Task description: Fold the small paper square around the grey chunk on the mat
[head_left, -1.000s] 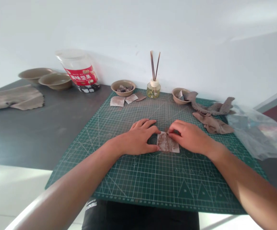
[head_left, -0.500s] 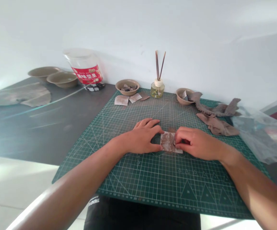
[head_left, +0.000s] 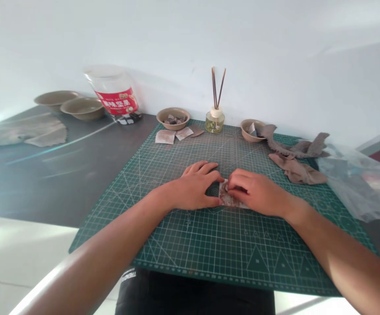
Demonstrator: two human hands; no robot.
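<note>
A small whitish piece with brown smears (head_left: 230, 200) lies flat on the green cutting mat (head_left: 190, 245). My left hand (head_left: 196, 187) rests on the mat with its fingers spread, thumb and forefinger touching the piece's left edge. Over the right part of the piece is my right hand (head_left: 254, 190), its fingers pinched together and pressed to the surface. Whatever is between those fingertips is too small and hidden to make out.
Behind stand a bowl of fragments (head_left: 173, 119), flat pieces (head_left: 164, 136), a reed diffuser (head_left: 215, 120) and another bowl (head_left: 253, 131). Grey-brown cloth (head_left: 298, 168) and a plastic bag (head_left: 354, 186) lie right. A jar (head_left: 117, 98), bowls (head_left: 83, 109) and cloth (head_left: 45, 131) are left.
My right hand has moved left across the piece, toward my left hand, and covers more of it. My left hand stays in place. The view has shifted slightly.
</note>
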